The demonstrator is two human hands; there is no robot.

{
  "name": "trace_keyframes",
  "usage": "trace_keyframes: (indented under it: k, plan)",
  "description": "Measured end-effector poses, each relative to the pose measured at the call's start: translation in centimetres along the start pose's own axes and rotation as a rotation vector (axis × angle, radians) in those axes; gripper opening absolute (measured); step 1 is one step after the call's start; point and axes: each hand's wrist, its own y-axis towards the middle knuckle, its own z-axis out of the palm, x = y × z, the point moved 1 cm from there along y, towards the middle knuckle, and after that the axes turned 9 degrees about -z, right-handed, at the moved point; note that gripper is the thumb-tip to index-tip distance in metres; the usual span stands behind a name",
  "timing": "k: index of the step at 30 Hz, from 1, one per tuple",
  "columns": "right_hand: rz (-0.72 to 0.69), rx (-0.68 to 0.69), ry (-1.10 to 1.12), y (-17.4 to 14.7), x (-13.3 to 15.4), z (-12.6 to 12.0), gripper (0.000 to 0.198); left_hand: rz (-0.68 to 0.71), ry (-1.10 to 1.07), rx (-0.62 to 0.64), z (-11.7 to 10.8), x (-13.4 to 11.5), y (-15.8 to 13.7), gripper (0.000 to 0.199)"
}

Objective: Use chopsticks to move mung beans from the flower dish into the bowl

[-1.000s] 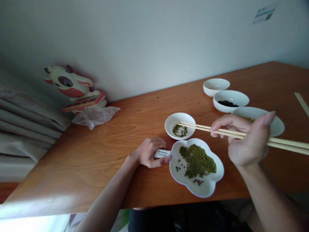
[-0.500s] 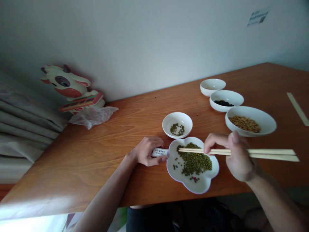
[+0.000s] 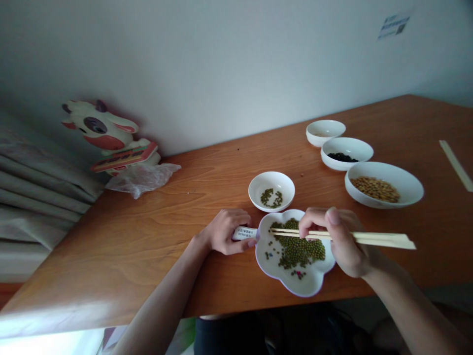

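My left hand (image 3: 229, 230) is closed round the labelled handle of a white flower-shaped dish (image 3: 266, 268) with a lilac rim. Green mung beans (image 3: 301, 251) lie heaped in the dish, with a few scattered toward its left and front. In my right hand (image 3: 340, 239) is a pair of wooden chopsticks (image 3: 380, 239), held over the dish. Their tips are at the upper left edge of the heap; whether a bean is between them I cannot tell. Just behind the dish stands a small white bowl (image 3: 254, 193) holding some mung beans.
At the right stand a bowl of yellowish beans (image 3: 375, 189), a bowl of black beans (image 3: 342, 157) and a third white bowl (image 3: 314, 140). Another pair of chopsticks (image 3: 456, 166) lies at the far right. A toy cow (image 3: 111, 133) and a plastic bag (image 3: 142, 180) are at the left.
My right hand has moved left over the dish with the chopsticks, and their tips have shifted slightly left. My left hand and the dish have stayed put.
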Motion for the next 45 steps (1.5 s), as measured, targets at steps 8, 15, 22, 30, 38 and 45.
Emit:
trace_keyframes:
  k: [8, 15, 22, 30, 38, 45]
  plan:
    - [0.000, -0.024, 0.009, 0.2, 0.0, 0.4, 0.071, 0.013, 0.013, 0.000, 0.0, -0.1, 0.1, 0.031]
    - [-0.010, -0.070, -0.005, 0.3, 0.3, 0.6, 0.069, 0.012, 0.009, -0.006, -0.1, -0.1, 0.1, 0.031]
    - [-0.029, -0.155, 0.053, 0.2, 0.2, 0.1, 0.078, 0.006, -0.010, -0.013, -0.2, -0.3, 0.1, 0.030]
    - [-0.080, -0.566, 0.103, 1.3, 0.9, -1.5, 0.080, 0.006, -0.006, -0.014, -0.1, -0.3, 0.1, 0.030]
    - [-0.055, -0.589, 0.040, 1.8, 0.0, -1.1, 0.080, -0.004, 0.000, -0.010, -0.1, -0.2, 0.1, 0.030]
    - [-0.042, -0.451, 0.123, 0.0, 0.9, -2.4, 0.082, 0.005, 0.011, -0.021, 0.0, -0.1, 0.0, 0.030]
